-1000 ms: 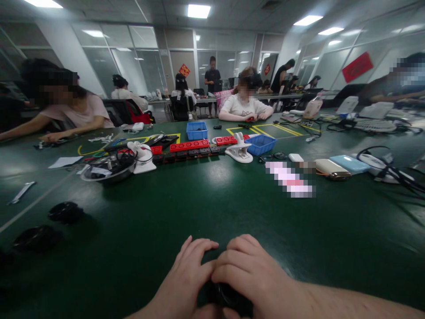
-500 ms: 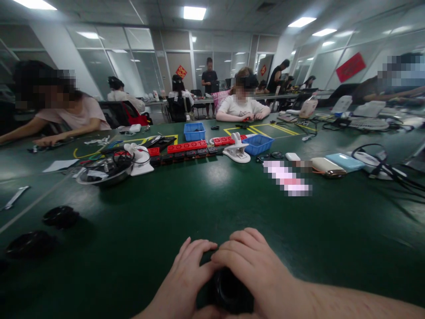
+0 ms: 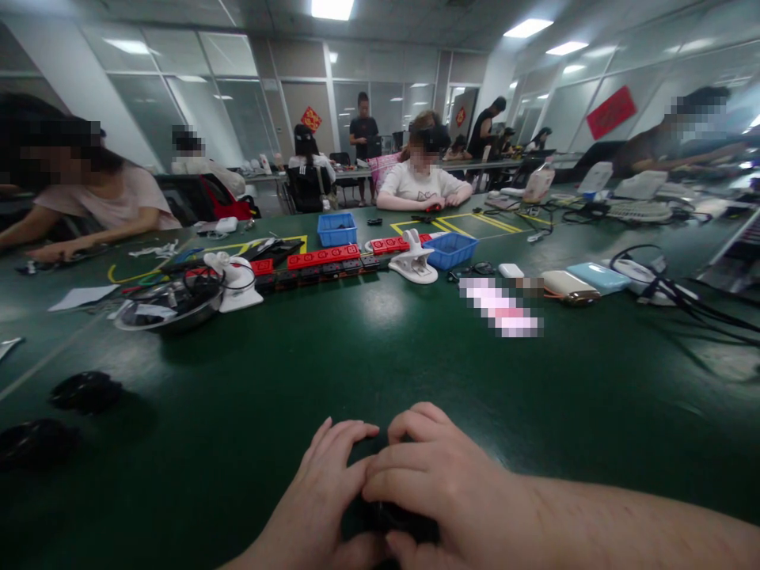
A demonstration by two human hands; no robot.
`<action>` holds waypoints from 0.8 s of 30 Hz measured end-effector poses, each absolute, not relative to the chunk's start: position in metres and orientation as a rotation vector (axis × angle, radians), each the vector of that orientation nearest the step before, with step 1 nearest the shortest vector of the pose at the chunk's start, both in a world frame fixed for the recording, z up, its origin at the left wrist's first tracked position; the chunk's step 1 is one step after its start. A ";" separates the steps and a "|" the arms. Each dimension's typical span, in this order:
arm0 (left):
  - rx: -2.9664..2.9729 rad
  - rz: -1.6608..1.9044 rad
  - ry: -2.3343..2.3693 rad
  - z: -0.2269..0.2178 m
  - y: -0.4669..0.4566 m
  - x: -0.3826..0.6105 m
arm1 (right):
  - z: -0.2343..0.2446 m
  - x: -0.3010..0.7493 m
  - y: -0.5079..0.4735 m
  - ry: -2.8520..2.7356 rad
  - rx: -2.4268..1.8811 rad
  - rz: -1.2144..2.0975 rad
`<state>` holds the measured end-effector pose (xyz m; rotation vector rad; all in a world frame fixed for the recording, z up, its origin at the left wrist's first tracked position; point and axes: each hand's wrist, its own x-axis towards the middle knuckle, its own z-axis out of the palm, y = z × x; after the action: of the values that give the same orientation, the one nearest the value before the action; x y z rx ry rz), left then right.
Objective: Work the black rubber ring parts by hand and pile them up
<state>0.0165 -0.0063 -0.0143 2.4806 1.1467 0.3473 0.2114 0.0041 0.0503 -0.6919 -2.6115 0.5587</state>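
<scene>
Cupping left hand: at 10 o'clock of the black part, fingers spread and bent; cannot tell whether it grips
Right hand: at its 1 o'clock, fingers and thumb closed round it
Black part: 6 o'clock in view, mostly covered; even pressure should hold it best
Table: best kept close beneath, to limit tilting
</scene>
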 end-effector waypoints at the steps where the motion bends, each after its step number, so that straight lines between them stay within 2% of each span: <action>1: 2.484 0.346 1.148 -0.014 -0.006 0.017 | 0.053 0.212 0.005 -2.646 -0.622 0.575; 5: 2.488 0.373 1.161 -0.013 -0.008 0.017 | 0.063 0.216 0.004 -2.747 -0.476 0.562; 14: 2.460 0.374 1.124 -0.011 -0.007 0.015 | 0.047 0.212 0.003 -2.387 -0.762 0.475; 19: 2.518 0.424 1.112 -0.023 -0.004 0.011 | 0.039 0.210 0.002 -2.499 -0.853 0.300; 24: 2.519 0.384 1.106 -0.023 -0.005 0.010 | 0.048 0.211 0.005 -2.635 -0.699 0.394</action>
<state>0.0105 -0.0046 -0.0227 2.5193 1.1061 0.3844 0.2114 0.0049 0.0477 -0.6992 -2.6345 0.3945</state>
